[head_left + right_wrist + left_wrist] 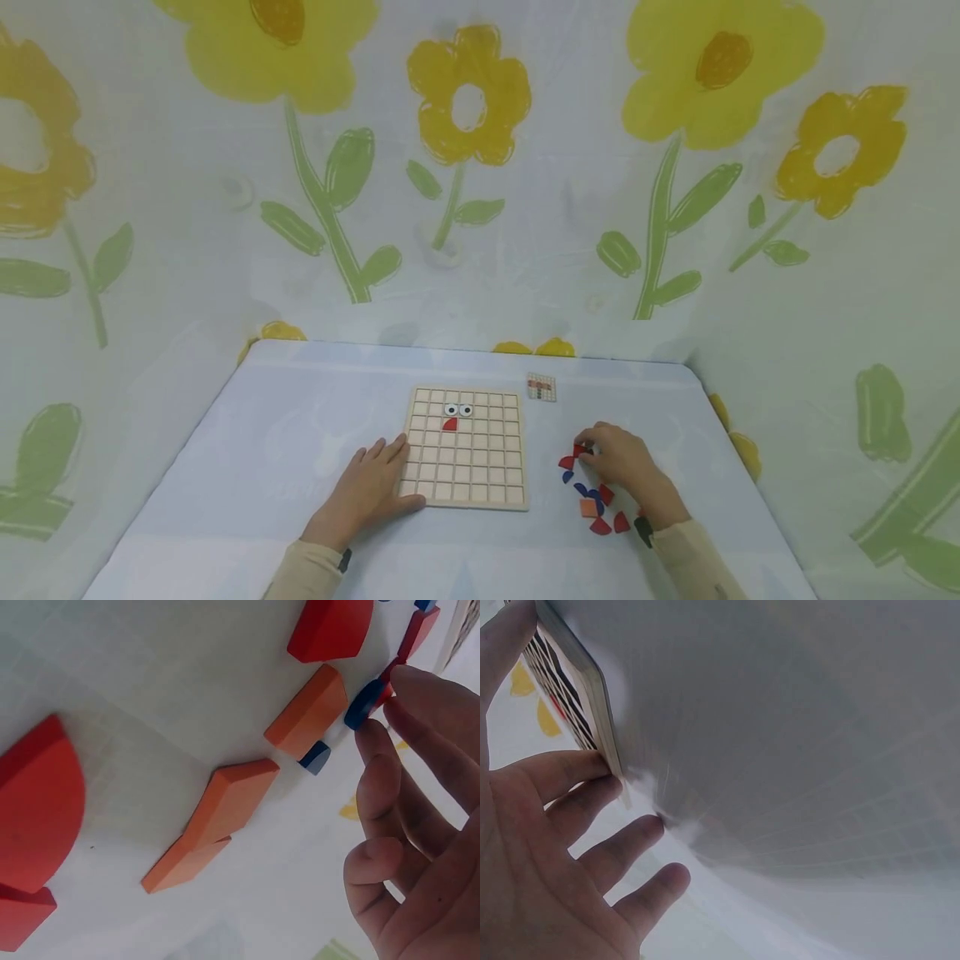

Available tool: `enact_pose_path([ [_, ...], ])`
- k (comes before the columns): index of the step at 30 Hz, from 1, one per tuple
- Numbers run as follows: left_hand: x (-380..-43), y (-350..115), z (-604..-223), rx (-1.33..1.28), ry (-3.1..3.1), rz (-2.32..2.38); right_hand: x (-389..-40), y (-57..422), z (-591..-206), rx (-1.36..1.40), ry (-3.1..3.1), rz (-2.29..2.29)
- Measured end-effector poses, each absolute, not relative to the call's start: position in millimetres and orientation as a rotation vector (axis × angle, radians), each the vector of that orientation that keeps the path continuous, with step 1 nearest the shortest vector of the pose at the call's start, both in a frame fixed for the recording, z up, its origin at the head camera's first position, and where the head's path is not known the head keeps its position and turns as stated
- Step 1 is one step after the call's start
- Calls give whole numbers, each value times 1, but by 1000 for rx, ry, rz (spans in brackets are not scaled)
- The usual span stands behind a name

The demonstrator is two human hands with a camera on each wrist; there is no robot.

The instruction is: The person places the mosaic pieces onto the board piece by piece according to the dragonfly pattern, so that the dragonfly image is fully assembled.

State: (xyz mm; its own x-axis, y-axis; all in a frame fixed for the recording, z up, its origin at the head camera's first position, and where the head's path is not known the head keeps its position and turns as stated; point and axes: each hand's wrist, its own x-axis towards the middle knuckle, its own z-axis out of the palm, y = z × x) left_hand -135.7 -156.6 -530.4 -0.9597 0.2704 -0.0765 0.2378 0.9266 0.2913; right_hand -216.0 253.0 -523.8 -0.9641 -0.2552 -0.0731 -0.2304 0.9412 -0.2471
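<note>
My left hand (pixel 372 487) rests along the left edge and lower left corner of a wooden grid board (pixel 487 496), fingers fairly straight; fingertips touch the board's edge (pixel 604 712) in the left wrist view. Two round eye pieces (pixel 458 410) and a red quarter-round piece (pixel 450 425) sit in its upper cells. To the right of the board, my right hand (pixel 618 454) pinches a small blue piece (pixel 365 705) between its fingertips, with red right beside it. Around that hand lie loose red, blue and orange pieces, among them an orange square (pixel 590 507).
A small patterned card (pixel 542 387) lies behind the board's upper right corner. More loose pieces, such as a red quarter-round (pixel 622 522), lie near the right wrist. A flower-printed cloth wall (pixel 525 275) rises behind the white table (pixel 300 400).
</note>
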Motion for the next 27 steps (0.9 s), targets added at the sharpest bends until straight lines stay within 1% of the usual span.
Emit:
enact_pose_path([
  [16,-137,-155,-532,368,2971,424,-222,244,-525,-395,2979,-337],
  [27,-138,-156,-537,347,2957,432,-223,242,-527,-324,2977,-353],
])
